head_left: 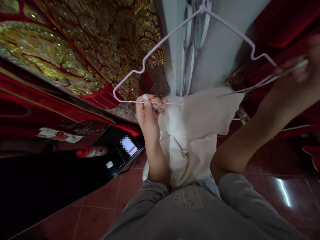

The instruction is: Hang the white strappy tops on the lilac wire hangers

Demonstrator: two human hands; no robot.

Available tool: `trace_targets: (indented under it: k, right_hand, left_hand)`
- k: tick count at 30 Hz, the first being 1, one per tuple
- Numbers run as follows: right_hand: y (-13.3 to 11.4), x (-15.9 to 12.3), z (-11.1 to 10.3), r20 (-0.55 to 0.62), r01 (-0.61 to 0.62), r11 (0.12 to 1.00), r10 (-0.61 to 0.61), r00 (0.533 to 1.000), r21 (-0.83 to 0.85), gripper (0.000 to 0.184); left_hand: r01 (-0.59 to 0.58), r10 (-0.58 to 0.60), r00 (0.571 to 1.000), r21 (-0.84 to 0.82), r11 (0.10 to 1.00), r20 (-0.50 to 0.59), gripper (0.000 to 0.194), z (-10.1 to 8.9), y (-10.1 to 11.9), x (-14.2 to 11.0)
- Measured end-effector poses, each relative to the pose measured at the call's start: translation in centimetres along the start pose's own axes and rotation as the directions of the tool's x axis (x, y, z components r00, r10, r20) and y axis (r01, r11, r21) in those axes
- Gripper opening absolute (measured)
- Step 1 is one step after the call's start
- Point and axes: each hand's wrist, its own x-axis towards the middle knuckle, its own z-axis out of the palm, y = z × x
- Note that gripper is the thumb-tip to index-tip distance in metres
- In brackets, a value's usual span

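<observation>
1. Crowding me from the upper left is a red-and-gold sequined garment (92, 66); dark red fabric (282, 25) fills the upper right, close behind my right hand (301, 71).
2. A black table (50, 186) juts in at the lower left, its edge near my left forearm, which hides part of the pale cloth (197, 116) in the centre.
3. Counting the table's things: one bottle (93, 151), red and white, one lit phone (130, 146), one dark flat item (118, 158) and one small white case (109, 164) (the dark one is hard to make out).
4. I have one hanger (202, 9), pale pink, stretching from the top centre down to its lower bar across mid-frame; the one cloth hangs around and below that bar.
5. My left hand (149, 109) is curled round the bar's left part, a white band across its fingers.
6. My right hand is at the hanger's right end by a pale strip (272, 79), too blurred for me to tell what it grips.
7. Red tiles (100, 196) show below.
</observation>
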Motion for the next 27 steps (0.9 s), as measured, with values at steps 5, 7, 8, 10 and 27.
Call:
trace_targets:
  k: [5,7,8,10,27]
  right_hand:
    - [3.5,-2.1,-4.4,-0.224,0.248,0.963,-0.265,0.938,-0.102,0.058]
    - [5.8,-5.0,-5.3,-0.099,0.139,0.966,-0.163,0.982,-0.220,0.035]
    - [6.9,-6.5,-5.4,0.000,0.075,0.963,-0.077,0.997,-0.261,0.020]
    - [8.5,-9.2,-4.9,0.250,0.014,0.967,0.053,0.967,-0.256,0.013]
    - [9.3,-10.6,-2.6,0.468,-0.070,0.997,0.066,0.881,-0.008,0.030]
  left_hand:
    - [0.010,-0.010,1.000,0.009,1.000,-0.020,0.040,0.4,-0.2,-0.2]
    - [0.000,0.000,1.000,-0.013,1.000,-0.017,0.037,0.5,-0.4,-0.3]
    - [-0.003,0.002,1.000,-0.022,1.000,-0.012,0.036,0.6,-0.5,-0.3]
    - [-0.004,0.004,1.000,-0.029,1.000,-0.003,0.035,0.5,-0.5,-0.4]
    - [-0.229,0.246,0.954,0.117,0.966,-0.168,0.024,-1.9,-1.8,0.5]
